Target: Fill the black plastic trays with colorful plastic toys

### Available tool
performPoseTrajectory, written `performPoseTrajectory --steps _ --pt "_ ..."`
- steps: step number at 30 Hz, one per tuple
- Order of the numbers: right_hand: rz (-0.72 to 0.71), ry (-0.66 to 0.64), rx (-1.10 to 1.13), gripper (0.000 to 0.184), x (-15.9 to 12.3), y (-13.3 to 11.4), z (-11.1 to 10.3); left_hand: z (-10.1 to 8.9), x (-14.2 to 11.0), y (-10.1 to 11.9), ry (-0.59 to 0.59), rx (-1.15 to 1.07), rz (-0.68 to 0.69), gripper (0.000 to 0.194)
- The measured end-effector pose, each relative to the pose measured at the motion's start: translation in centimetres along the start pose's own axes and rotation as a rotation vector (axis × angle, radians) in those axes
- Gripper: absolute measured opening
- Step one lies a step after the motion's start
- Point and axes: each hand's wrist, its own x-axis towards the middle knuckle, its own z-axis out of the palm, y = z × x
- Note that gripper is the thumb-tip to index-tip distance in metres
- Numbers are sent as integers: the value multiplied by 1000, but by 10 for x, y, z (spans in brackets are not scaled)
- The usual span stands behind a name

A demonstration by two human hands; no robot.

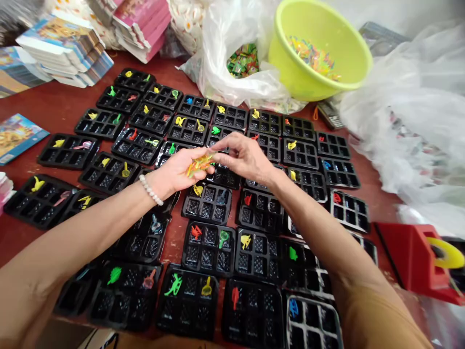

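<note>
My left hand (178,168), with a bead bracelet (150,190) at the wrist, is cupped around a pile of small plastic pieces (198,166) in yellow, orange and green. Over the pile, my right hand (247,154) has its thumb and fingertips close together at the edge of the left palm. Whatever lies between those fingertips is too small to make out. Both hands hover above rows of black compartment trays (208,218). Many trays hold a small plastic figure, such as a yellow one (198,189), in a corner compartment. Some also hold a small spoon-like piece, such as a green one (224,237).
A lime-green basin (281,53) of colourful pieces stands at the back, beside a plastic bag (218,63) with small green packets. Stacked boxes (69,53) sit back left. At right are a red tape dispenser (410,257) and more plastic bags (421,121).
</note>
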Motion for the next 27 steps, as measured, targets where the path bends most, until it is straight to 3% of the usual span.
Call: performPoseTrajectory --steps 6,13,16,19,23,25,27 --pt "-63 -2 -133 24 -6 6 14 1 8 1 -28 -42 -52 30" --pt "-16 23 -207 25 3 19 -14 1 24 6 -1 -25 -28 25" --pt "115 161 -331 28 17 40 -31 3 30 10 27 -14 7 21" --pt "307 330 -494 26 38 81 -43 7 32 14 21 -2 17 19" --pt "350 358 -579 20 63 127 -40 12 29 16 17 70 28 24" --pt "311 336 -558 20 69 130 -33 12 28 14 12 118 46 29" --pt "287 313 -512 22 67 115 -25 12 27 12 -15 163 61 30"
